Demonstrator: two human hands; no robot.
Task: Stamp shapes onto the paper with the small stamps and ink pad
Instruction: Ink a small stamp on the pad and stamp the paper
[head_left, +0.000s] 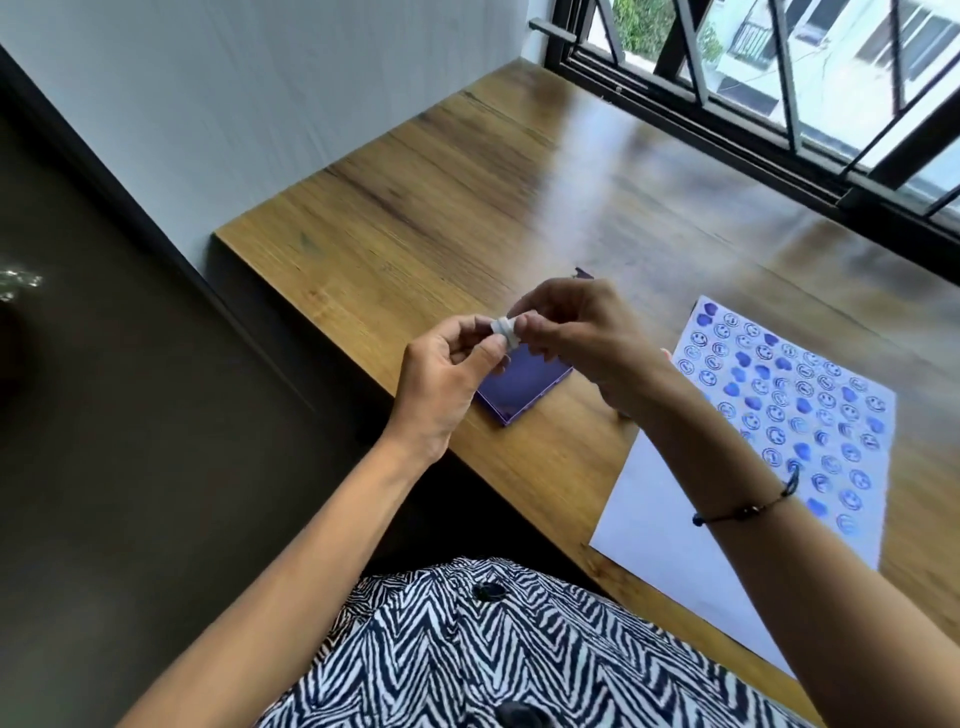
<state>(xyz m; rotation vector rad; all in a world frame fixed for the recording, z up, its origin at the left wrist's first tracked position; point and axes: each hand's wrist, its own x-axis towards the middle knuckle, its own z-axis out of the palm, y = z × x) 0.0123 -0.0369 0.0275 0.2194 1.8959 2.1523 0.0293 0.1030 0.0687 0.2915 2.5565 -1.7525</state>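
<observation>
Both my hands are raised above the table and pinch a small white stamp (504, 331) between their fingertips. My left hand (447, 379) grips it from the left, my right hand (576, 332) from the right. Directly below them lies the purple ink pad (519, 387), open, near the table's front edge. To the right lies the white paper (670, 530), its upper part covered with several rows of blue smiley faces and hearts (795, 400). My right forearm crosses over the paper's left edge.
The wooden table (467, 208) runs along a white wall on the left and a black-framed window (779, 104) at the back. A dark floor lies left of the table. My zebra-patterned clothing (493, 649) fills the bottom.
</observation>
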